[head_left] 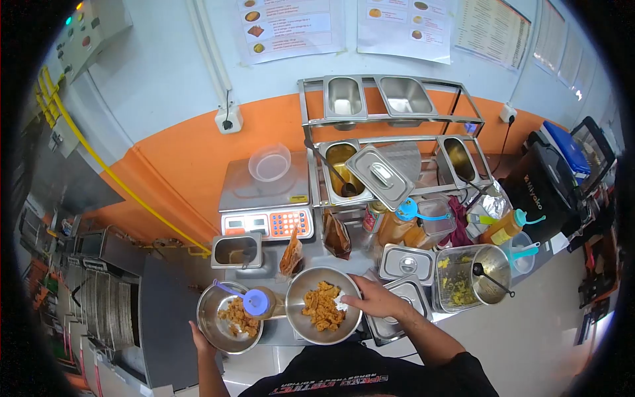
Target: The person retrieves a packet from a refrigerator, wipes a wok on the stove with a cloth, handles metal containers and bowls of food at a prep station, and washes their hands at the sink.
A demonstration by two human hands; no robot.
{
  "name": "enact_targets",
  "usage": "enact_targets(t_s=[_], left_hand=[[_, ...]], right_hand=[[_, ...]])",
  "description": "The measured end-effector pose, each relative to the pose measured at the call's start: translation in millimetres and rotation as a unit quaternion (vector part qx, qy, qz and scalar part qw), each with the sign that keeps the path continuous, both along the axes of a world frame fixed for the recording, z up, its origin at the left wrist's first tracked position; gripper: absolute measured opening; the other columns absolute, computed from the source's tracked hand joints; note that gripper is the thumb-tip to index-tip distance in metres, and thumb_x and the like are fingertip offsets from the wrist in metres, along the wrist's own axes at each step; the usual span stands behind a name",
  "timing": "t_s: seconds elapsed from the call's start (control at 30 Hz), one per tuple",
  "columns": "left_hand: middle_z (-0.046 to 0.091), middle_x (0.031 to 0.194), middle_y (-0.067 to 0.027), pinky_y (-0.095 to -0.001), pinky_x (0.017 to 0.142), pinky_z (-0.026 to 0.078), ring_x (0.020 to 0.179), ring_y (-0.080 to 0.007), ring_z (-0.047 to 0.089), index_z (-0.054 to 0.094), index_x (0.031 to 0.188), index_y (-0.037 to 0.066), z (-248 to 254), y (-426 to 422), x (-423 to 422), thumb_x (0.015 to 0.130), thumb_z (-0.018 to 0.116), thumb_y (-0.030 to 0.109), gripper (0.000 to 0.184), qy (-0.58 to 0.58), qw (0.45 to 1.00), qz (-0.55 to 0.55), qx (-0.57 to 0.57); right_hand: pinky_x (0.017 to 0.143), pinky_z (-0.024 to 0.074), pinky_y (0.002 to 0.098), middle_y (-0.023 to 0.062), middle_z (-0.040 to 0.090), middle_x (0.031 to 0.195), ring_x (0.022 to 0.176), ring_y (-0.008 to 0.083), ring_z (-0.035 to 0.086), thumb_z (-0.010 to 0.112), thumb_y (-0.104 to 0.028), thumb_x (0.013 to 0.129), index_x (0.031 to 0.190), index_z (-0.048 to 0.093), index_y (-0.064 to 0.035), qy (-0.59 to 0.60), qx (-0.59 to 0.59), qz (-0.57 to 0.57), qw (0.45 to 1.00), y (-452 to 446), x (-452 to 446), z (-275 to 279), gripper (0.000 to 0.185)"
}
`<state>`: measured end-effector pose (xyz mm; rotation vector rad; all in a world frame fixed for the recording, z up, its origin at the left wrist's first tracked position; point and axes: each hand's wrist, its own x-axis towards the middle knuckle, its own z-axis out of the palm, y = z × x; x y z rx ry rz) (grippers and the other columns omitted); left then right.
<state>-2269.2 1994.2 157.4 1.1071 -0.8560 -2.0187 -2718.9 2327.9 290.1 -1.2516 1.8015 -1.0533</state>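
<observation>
My left hand (201,341) is against the outer left side of a steel mixing bowl (210,325), its fingers mostly hidden by the bowl. Pieces of golden fried food (238,316) lie in that bowl. My right hand (376,299) grips the right rim of a second steel mixing bowl (299,291), thumb inside. This bowl holds more crispy brown fried pieces (324,308), with a white patch (340,302) near my thumb that I cannot identify. Between the bowls is a squeeze bottle with a purple cap (256,303), overlapping the left bowl's rim.
Behind the bowls stand a digital scale (266,223) with a plastic tub (270,163), a small steel pan (237,251) and brown pouches (337,237). Lidded pans (407,263), sauce bottles (395,226) and a tray of yellow scraps (455,284) crowd the right. A steel rack (397,135) rises behind.
</observation>
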Motion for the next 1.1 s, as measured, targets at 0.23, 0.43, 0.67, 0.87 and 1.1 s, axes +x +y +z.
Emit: enact_targets(t_s=[0.23, 0.43, 0.67, 0.87, 1.1], left_hand=[[0.052, 0.132, -0.015, -0.0459, 0.103, 0.038, 0.121, -0.0323, 0.049, 0.042, 0.134, 0.005, 10, 1, -4, 0.091, 0.029, 0.068, 0.078, 0.007, 1.0, -0.01, -0.011], [0.053, 0.128, -0.0136, -0.0421, 0.104, 0.035, 0.12, -0.0278, 0.049, 0.044, 0.131, 0.003, -6, 0, 17, 0.09, 0.03, 0.068, 0.078, 0.012, 0.999, 0.017, -0.028], [0.034, 0.143, -0.0133, -0.0523, 0.102, 0.03, 0.125, -0.0338, 0.039, 0.038, 0.135, 0.008, -8, 36, 50, 0.086, 0.035, 0.072, 0.081, -0.097, 0.989, 0.113, 0.017], [0.028, 0.148, -0.0132, -0.0561, 0.102, 0.028, 0.13, -0.0381, 0.036, 0.032, 0.141, 0.013, -23, 83, 94, 0.083, 0.04, 0.075, 0.085, -0.143, 0.977, 0.157, 0.027], [0.026, 0.15, -0.0135, -0.0556, 0.102, 0.029, 0.13, -0.0385, 0.036, 0.032, 0.141, 0.016, -45, 166, 168, 0.082, 0.042, 0.075, 0.085, -0.221, 0.949, 0.21, 0.075]], right_hand=[[0.102, 0.0378, 0.0417, 0.0279, 0.05, 0.126, 0.12, 0.0361, 0.049, 0.059, -0.045, 0.089, 0.137, 0.034, 0.0037, -0.028, 0.014, 0.032, 0.999, 7, 3, 27, 0.072], [0.109, 0.029, 0.0428, 0.0296, 0.035, 0.14, 0.13, 0.0388, 0.036, 0.055, -0.053, 0.089, 0.143, 0.02, 0.0045, 0.034, 0.103, 0.041, 0.993, 10, -8, 20, 0.086], [0.097, 0.0406, 0.041, 0.0262, 0.053, 0.122, 0.113, 0.0348, 0.053, 0.06, -0.04, 0.088, 0.136, 0.036, 0.0046, 0.122, 0.009, -0.074, 0.99, -28, -91, 113, 0.07], [0.094, 0.042, 0.048, 0.0335, 0.049, 0.121, 0.111, 0.045, 0.051, 0.066, -0.046, 0.079, 0.135, 0.034, 0.0021, 0.379, -0.168, -0.29, 0.862, -180, -243, 163, 0.08], [0.095, 0.0398, 0.0503, 0.0315, 0.041, 0.129, 0.116, 0.0429, 0.048, 0.07, -0.062, 0.062, 0.145, 0.02, -0.0099, 0.354, 0.055, -0.424, 0.832, -257, -238, 185, 0.11]])
